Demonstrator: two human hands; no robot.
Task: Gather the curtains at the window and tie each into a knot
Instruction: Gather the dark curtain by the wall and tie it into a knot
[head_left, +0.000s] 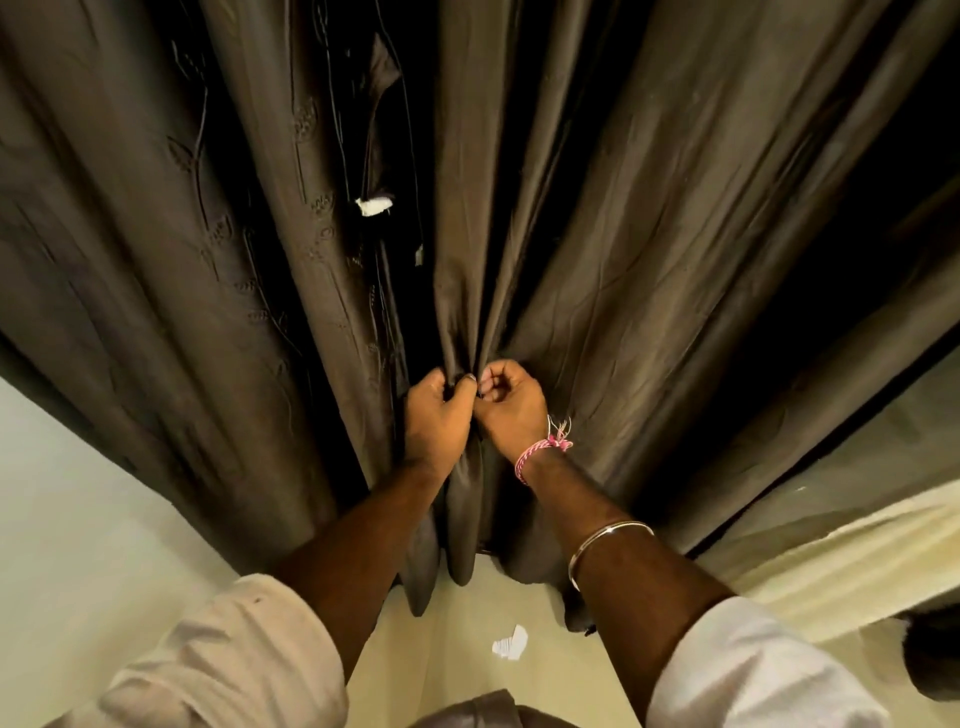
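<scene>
Two dark brown curtains hang in front of me. The left curtain (171, 249) has embroidered flower stems and hangs loose. The right curtain (613, 218) is plain, and its folds converge to a bunch at the centre. My left hand (435, 422) grips that bunch from the left. My right hand (511, 406), with a pink thread band at the wrist, is closed on the same bunch from the right, touching the left hand. Below the hands the gathered cloth hangs in narrow rolls to the floor.
A pale floor (72, 499) spreads at the left and under the curtain hems. A white scrap of paper (510, 642) lies on the floor between my arms. A cream cloth (852, 551) lies at the right. A white tag (373, 206) shows in the gap between the curtains.
</scene>
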